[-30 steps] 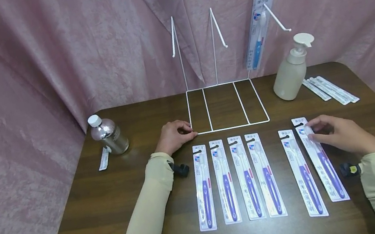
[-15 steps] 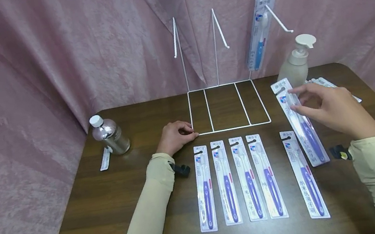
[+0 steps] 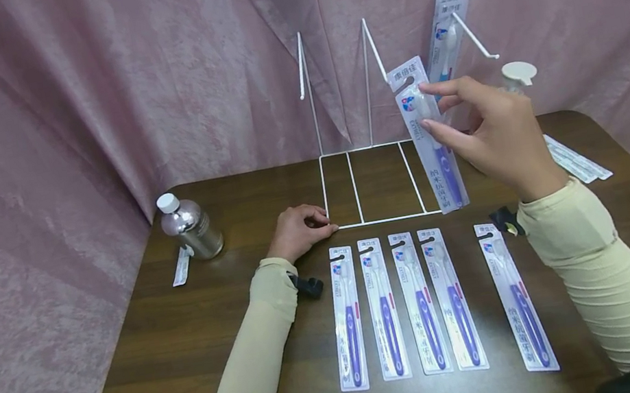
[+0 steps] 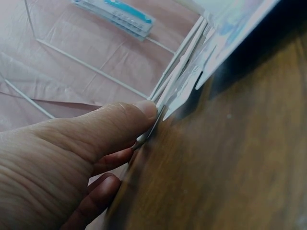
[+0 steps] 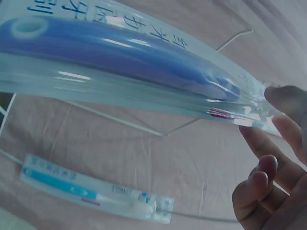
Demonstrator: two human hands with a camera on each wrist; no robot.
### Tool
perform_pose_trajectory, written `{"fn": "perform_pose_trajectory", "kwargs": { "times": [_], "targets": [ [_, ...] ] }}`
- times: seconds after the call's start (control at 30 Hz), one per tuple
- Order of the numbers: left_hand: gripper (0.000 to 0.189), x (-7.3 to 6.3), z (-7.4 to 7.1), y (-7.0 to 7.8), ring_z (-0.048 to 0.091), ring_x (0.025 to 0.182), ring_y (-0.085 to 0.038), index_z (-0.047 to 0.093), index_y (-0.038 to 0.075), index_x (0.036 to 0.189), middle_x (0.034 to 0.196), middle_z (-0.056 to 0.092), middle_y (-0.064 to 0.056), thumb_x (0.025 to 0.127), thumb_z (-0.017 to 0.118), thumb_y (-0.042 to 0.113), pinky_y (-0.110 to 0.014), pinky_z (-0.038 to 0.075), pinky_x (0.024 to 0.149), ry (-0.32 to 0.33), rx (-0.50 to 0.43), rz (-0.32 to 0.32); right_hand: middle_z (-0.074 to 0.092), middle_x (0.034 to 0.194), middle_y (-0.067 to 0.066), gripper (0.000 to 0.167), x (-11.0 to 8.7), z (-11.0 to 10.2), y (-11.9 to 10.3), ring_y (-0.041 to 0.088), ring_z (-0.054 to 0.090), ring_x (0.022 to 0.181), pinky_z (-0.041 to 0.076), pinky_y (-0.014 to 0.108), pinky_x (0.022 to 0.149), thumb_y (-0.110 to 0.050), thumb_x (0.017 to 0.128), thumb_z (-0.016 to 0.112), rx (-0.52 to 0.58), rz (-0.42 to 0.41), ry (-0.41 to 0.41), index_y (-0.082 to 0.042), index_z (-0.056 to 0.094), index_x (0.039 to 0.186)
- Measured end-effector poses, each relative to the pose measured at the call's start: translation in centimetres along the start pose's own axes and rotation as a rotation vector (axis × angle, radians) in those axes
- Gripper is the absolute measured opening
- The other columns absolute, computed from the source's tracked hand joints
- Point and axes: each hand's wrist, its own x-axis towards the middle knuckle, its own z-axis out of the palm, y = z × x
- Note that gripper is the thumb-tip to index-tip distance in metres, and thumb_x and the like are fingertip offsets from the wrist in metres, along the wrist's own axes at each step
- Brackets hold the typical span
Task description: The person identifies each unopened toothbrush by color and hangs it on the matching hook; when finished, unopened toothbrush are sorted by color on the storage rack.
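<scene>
My right hand (image 3: 485, 130) pinches a packaged purple toothbrush (image 3: 432, 156) near its upper part, between thumb and fingers. The pack hangs in the air, slightly tilted, with its slotted top close to the tip of the middle hook (image 3: 375, 54). In the right wrist view the purple handle (image 5: 115, 52) fills the upper part. With thumb and fingers my left hand (image 3: 298, 230) pinches the front left corner of the white wire rack (image 3: 382, 221); the left wrist view shows the thumb (image 4: 129, 115) on the wire. Several blue toothbrush packs (image 3: 449, 28) hang on the right hook, partly hidden.
Several purple toothbrush packs lie in a row, such as this pack (image 3: 388, 323); another pack (image 3: 521, 308) lies apart at right. A pump bottle (image 3: 518, 73) is mostly hidden behind my right hand, near flat white strips (image 3: 579, 159). A clear bottle (image 3: 193, 231) stands left.
My right hand has lifted one purple toothbrush pack off the table, carrying it up and left to the middle hook. The left hand has stayed at the rack's corner.
</scene>
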Motion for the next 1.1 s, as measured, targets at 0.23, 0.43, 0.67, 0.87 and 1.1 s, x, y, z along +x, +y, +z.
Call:
{"fn": "perform_pose_trajectory", "kwargs": {
  "times": [0.23,0.43,0.67,0.87,1.1],
  "targets": [
    [0.014,-0.1,0.0,-0.1,0.070,0.100,-0.015,0.083,0.016,0.087,0.108,0.076,0.001,0.085,0.092,0.026,-0.031,0.058,0.088,0.003,0.008,0.000,0.079,0.098,0.012,0.044,1.0,1.2,-0.7,0.004,0.045,0.053,0.034,0.015,0.054,-0.014,0.090,0.087,0.035,0.069,0.015,-0.016,0.075,0.132],
    [0.013,-0.1,0.1,-0.2,0.070,0.099,-0.014,0.083,0.017,0.087,0.107,0.076,0.003,0.085,0.092,0.027,-0.030,0.057,0.088,0.009,0.016,0.009,0.080,0.099,0.014,0.041,1.2,2.5,-0.8,0.016,0.044,0.051,0.032,0.017,0.052,-0.014,0.089,0.087,0.063,0.116,0.028,-0.013,0.076,0.129],
    [0.013,-0.1,0.2,-0.1,0.070,0.099,-0.013,0.082,0.017,0.087,0.108,0.076,0.003,0.085,0.092,0.026,-0.030,0.057,0.088,0.013,0.011,0.018,0.080,0.098,0.009,0.035,1.9,5.2,-0.1,0.007,0.042,0.050,0.030,0.021,0.049,-0.024,0.094,0.084,0.077,0.239,0.075,-0.016,0.077,0.127],
    [0.013,-0.1,0.2,-0.1,0.070,0.100,-0.013,0.083,0.017,0.088,0.108,0.076,0.004,0.085,0.092,0.027,-0.029,0.057,0.089,0.005,0.010,0.009,0.080,0.103,0.009,0.039,3.9,8.0,1.5,0.021,0.066,0.065,0.039,0.032,0.062,-0.029,0.095,0.082,0.034,0.332,0.089,-0.014,0.071,0.129],
    [0.013,-0.1,0.2,-0.1,0.070,0.101,-0.012,0.083,0.018,0.087,0.109,0.076,0.004,0.085,0.091,0.027,-0.028,0.057,0.087,0.000,0.015,-0.004,0.078,0.112,0.015,0.043,6.9,10.5,3.9,0.034,0.077,0.100,0.055,0.051,0.080,-0.028,0.095,0.081,0.026,0.438,0.050,-0.014,0.066,0.133]
  ]
}}
